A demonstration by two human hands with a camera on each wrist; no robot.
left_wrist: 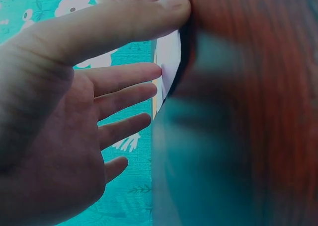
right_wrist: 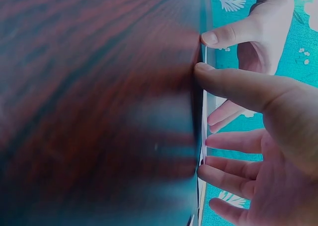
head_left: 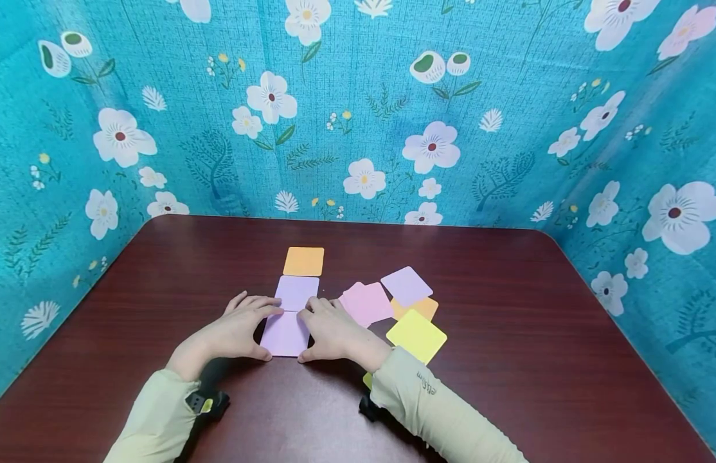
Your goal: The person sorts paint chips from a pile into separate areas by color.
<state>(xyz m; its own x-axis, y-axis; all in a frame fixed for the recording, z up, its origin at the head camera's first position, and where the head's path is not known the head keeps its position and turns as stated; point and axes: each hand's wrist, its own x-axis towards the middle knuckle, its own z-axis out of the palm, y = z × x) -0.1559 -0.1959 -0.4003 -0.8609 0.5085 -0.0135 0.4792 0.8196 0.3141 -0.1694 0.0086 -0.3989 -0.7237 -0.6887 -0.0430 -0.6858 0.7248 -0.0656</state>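
A lilac square card (head_left: 285, 337) lies on the dark table between both hands. Along its left edge, the left hand (head_left: 233, 329) touches it with the thumb at the near corner and the index finger at the far one. The right hand (head_left: 335, 331) does the same along the right edge. Both wrist views show the fingers spread and fairly straight, their tips at the card's edge. Directly beyond is a second lilac card (head_left: 297, 292), partly overlapped by the fingertips, and past that an orange card (head_left: 304, 261), making a column.
Right of the column, loose cards lie scattered: pink cards (head_left: 366, 303) overlapping, a pale lilac card (head_left: 407, 286), an orange card (head_left: 425, 308) partly covered, and a yellow card (head_left: 417, 335). Another yellow piece (head_left: 367, 380) peeks from under the right sleeve. A floral blue curtain (head_left: 346, 116) borders the table.
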